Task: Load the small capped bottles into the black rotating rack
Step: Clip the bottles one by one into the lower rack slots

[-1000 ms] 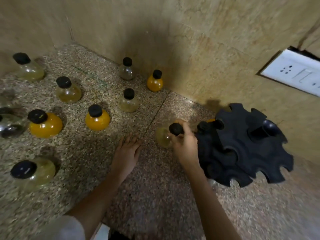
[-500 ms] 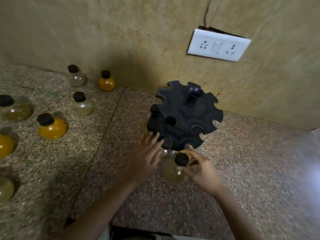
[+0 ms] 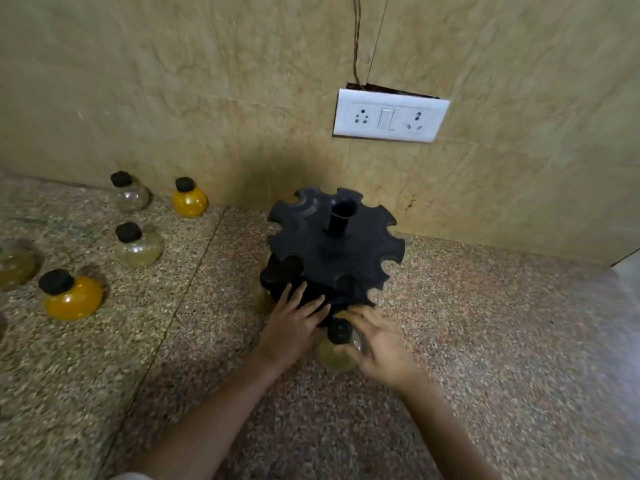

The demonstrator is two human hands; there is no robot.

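The black rotating rack (image 3: 332,251) stands on the speckled counter near the wall, with a slotted top disc and a lower tier. Black caps (image 3: 275,273) of loaded bottles show in the lower tier. My left hand (image 3: 292,327) rests with straight fingers on the front of that tier. My right hand (image 3: 379,344) holds a pale yellow bottle with a black cap (image 3: 334,353) against the rack's front edge, the bottle between thumb and fingers. Loose bottles stand at the left: a clear one (image 3: 130,197), two orange ones (image 3: 189,200) (image 3: 72,297), and a pale one (image 3: 138,247).
A beige stone wall rises right behind the rack, with a white socket plate (image 3: 389,116) and a thin cable (image 3: 356,39) above it. Another pale bottle (image 3: 14,268) is cut by the left edge. A pale surface (image 3: 628,268) shows at the right edge.
My right hand carried the pale bottle from the left side round to the rack's front edge. My left hand left the counter and now lies on the lower tier.
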